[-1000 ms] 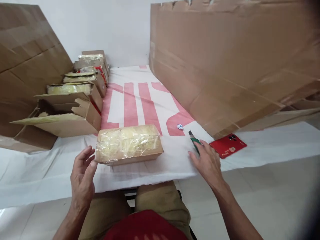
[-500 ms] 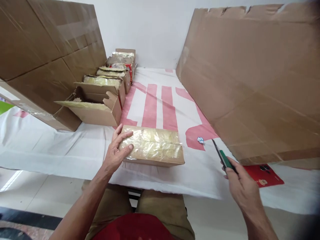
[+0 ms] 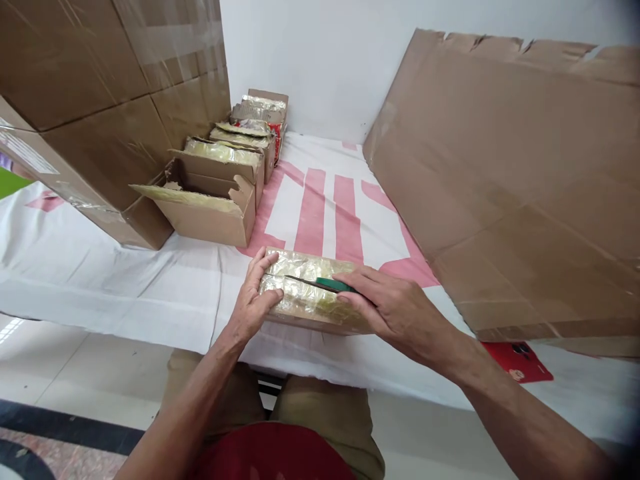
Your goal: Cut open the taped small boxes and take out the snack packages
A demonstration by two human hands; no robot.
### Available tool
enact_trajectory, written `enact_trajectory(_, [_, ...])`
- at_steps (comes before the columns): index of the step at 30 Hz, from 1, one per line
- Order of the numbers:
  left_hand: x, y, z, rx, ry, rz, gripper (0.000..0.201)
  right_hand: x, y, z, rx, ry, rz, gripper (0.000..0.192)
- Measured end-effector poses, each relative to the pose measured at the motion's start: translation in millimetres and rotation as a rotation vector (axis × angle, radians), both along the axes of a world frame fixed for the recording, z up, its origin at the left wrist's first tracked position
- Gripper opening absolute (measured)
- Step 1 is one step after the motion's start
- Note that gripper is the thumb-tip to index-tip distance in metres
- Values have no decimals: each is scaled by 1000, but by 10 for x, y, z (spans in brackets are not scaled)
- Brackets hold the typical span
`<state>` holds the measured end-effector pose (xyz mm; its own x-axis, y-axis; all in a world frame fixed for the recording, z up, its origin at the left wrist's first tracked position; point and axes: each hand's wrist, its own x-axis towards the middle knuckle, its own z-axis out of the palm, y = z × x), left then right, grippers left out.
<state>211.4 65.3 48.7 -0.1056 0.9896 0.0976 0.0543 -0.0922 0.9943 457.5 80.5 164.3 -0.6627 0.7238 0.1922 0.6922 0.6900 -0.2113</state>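
Observation:
A small cardboard box (image 3: 310, 317) with shiny clear tape over its top lies crosswise near the table's front edge. My left hand (image 3: 255, 293) grips its left end, fingers and thumb pressing on the taped top. My right hand (image 3: 387, 300) is closed around a green utility knife (image 3: 330, 285) over the right half of the box. The blade points left and lies along the middle seam of the top, its tip short of my left hand. My fingers cover the rear of the knife and the box's right end.
An opened cardboard box (image 3: 210, 213) with raised flaps heads a row of several taped boxes (image 3: 225, 152) at the left. Large cardboard cartons (image 3: 115, 133) stand beside them. A big cardboard panel (image 3: 525, 187) leans at the right, with a red phone (image 3: 520, 363) by its lower edge.
My right hand has brought the utility knife leftward from beside the panel onto the box's taped seam. My left hand still holds the left end. The view has shifted slightly.

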Motion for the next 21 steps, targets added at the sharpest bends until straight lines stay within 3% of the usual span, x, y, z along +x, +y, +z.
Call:
enact_trajectory(6, [9, 21, 2, -15, -45, -18, 73, -332, 138, 44, 63, -269, -17, 21])
enact_trajectory(13, [7, 17, -14, -7, -52, -15, 73, -481, 164, 139, 44, -508, -41, 20])
enact_trajectory(18, [5, 6, -15, -14, -54, -5, 74, -571, 142, 323, 44, -680, -17, 24])
enact_trajectory(21, [-2, 0, -6, -21, -52, 6, 72, -604, 139, 468, 22, -762, 0, 13])
